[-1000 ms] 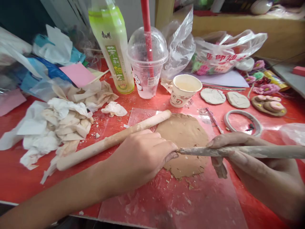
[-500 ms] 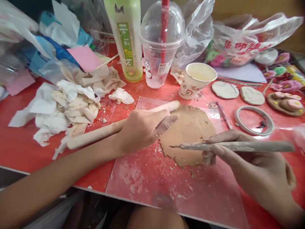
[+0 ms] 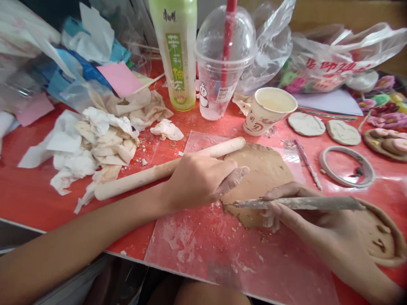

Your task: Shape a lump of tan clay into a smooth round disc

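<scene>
A flat slab of brown clay point(image 3: 263, 169) with a ragged edge lies on a clear sheet point(image 3: 190, 250). My left hand point(image 3: 203, 178) rests over the slab's left edge, fingers curled together and fingertips smeared with clay; whatever may be inside them is hidden. Between thumb and fingers, my right hand point(image 3: 321, 228) grips a pointed clay tool point(image 3: 305, 203), held nearly level. Its thin dark tip is at the slab's lower left edge. Behind my left hand lies a wooden rolling pin point(image 3: 136, 180). Beside my right hand, partly covered, is a round clay piece with a raised rim point(image 3: 381, 241).
Crumpled tissues point(image 3: 95, 144) lie at left. Behind stand a green bottle point(image 3: 178, 55), a domed plastic cup point(image 3: 219, 80) and a paper cup point(image 3: 267, 110). To the right are a tape roll point(image 3: 324, 163), a thin stick point(image 3: 308, 163) and pale clay discs point(image 3: 307, 123).
My right hand has moved a little left and down, bringing the tool tip from over the slab to its lower left edge. The view has shifted, uncovering the rimmed clay piece. My left hand stays put.
</scene>
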Demonstrator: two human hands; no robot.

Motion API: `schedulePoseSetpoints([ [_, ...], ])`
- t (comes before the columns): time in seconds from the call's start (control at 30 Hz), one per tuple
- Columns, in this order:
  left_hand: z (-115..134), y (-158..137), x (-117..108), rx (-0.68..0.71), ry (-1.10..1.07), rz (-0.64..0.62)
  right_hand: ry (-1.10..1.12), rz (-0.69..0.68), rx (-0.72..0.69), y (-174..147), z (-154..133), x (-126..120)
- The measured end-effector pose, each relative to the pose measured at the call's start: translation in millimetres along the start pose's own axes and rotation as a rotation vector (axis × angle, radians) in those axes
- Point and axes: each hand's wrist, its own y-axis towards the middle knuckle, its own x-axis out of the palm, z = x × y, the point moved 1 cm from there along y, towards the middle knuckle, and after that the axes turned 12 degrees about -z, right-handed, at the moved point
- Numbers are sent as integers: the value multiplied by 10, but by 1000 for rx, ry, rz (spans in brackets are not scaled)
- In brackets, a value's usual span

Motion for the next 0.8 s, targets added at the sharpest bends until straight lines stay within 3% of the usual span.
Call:
schedulePoseSetpoints([
  [0.4,17,1,33,82,103,64,46,-56,-55,-43,-3,13],
  [0.57,23,1,30,75,115,61,23,-78,-41,-110,61,41],
  [0.8,23,7,44,80,113,55,-81,-95,-123,-114,19,56],
])
